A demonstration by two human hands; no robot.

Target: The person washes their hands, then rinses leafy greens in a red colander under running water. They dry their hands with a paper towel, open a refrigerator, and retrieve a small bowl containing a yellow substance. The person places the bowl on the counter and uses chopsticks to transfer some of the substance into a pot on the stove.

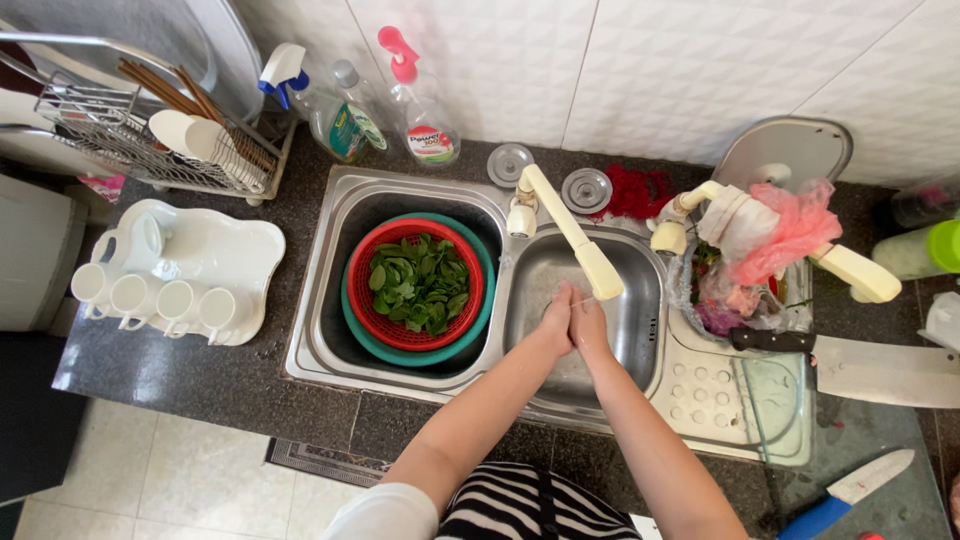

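Note:
My left hand (556, 318) and my right hand (588, 322) are pressed together, palm against palm, inside the right basin of the steel sink (640, 330). They sit just under the spout of the cream faucet (570, 232). Neither hand holds anything. A thin line of water seems to run by the fingers. In the left basin a red colander (366, 255) full of green leaves (420, 283) rests inside a teal bowl (470, 340).
A white tray with cups (175, 290) and a wire rack with chopsticks (130, 130) stand at the left. Spray bottles (415, 100) line the tiled wall. At the right lie a cleaver (870, 370), a blue-handled knife (850, 492) and a pink bag (795, 230).

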